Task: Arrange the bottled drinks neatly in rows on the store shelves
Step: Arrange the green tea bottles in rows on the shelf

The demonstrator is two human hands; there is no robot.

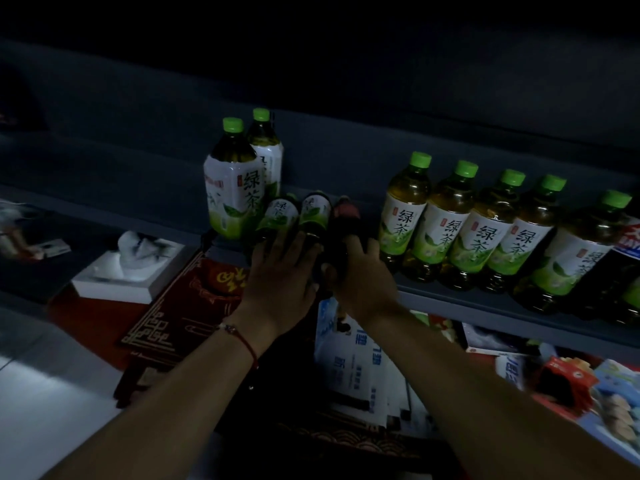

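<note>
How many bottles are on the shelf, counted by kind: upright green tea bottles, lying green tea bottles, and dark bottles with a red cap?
Upright green tea bottles: 7, two large at the left and a row of five at the right.
Lying green tea bottles: 2, under the left hand.
Dark bottle with a red cap: 1, lying, held by the right hand.
Total: 10.

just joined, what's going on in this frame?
A person is stocking green tea bottles on a dim store shelf. The left hand rests with spread fingers on two small lying bottles. The right hand grips a dark bottle beside them. Two large bottles stand behind, and a row of five bottles already stands lined up to the right.
</note>
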